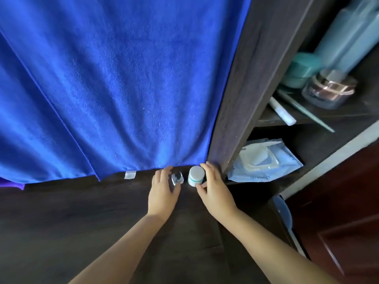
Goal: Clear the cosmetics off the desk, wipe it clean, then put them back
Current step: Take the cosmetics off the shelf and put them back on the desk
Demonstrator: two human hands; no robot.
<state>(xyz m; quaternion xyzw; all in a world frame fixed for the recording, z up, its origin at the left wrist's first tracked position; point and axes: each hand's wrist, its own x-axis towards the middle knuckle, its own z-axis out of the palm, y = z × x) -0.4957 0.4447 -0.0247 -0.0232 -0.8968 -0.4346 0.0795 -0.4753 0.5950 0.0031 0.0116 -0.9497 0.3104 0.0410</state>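
At the far edge of the worktop [102, 212], the left hand [163, 193] seems to pinch a small bottle [177, 178] while the right hand [215, 189] grips a white jar [196, 175], probably ready to lift.

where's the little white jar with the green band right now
In the head view the white jar stands on the dark desk by the shelf unit's corner post, gripped by the right hand, with a small silver-capped bottle just left.
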